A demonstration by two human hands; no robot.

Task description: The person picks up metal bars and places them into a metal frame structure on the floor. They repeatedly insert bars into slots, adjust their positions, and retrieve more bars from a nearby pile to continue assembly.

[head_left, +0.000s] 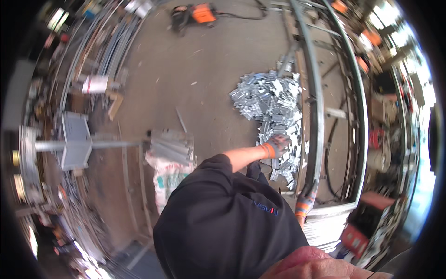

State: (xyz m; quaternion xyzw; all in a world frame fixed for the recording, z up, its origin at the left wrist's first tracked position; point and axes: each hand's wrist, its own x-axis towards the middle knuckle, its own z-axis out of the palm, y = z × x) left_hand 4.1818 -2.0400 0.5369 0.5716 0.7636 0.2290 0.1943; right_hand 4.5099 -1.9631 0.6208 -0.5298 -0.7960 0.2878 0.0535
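Observation:
My left hand, in a grey glove with an orange cuff, reaches down onto a heap of small flat silvery metal pieces on the floor. Its fingers blur into the shiny pieces, so I cannot make out whether they grip any. Low on the right, my right hand wears a matching glove. It rests against the near end of a long grey metal frame, fingers stretched along the rail, with nothing seen in it.
Left of me, a bundle of grey metal strips lies on a white sack. An orange and black machine with a cable sits at the far side. Long bars fill a rack on the left. A red box stands at right.

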